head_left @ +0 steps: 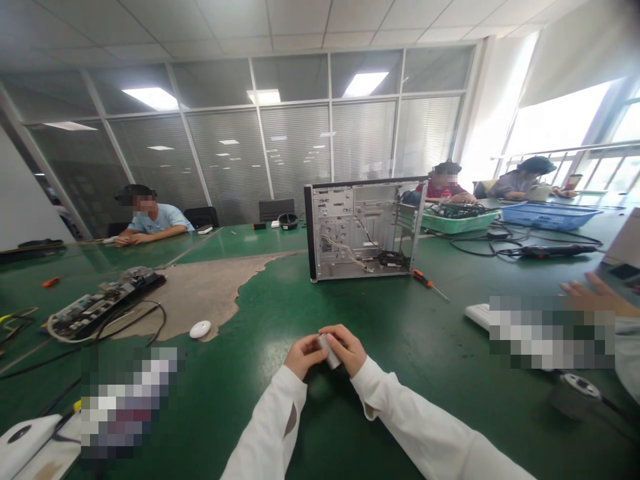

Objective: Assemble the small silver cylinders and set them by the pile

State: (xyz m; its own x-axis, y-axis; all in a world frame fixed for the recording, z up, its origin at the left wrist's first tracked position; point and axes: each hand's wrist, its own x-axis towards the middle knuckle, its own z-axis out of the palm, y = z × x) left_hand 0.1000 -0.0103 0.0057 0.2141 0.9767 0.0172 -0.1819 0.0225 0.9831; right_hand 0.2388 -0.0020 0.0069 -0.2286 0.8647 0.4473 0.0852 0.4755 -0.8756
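Over the green table, my left hand (304, 357) and my right hand (350, 350) meet around a small silver-grey block (330, 356), with fingers closed on it from both sides. My fingers cover part of the block, and its exact kind is unclear. Beyond my hands stands an open computer case (363, 223), upright, its bare metal inside facing me with loose cables and a dark part at the bottom. An orange-and-black screwdriver (429, 283) lies at the case's lower right corner.
Left lie a circuit-board assembly (100, 303) with cables, a white round lid (200, 329) and a white device (25, 437). A green basket (463, 223) and blue basket (550, 217) stand back right. A co-worker's hand (597, 295) is at right; several people sit around.
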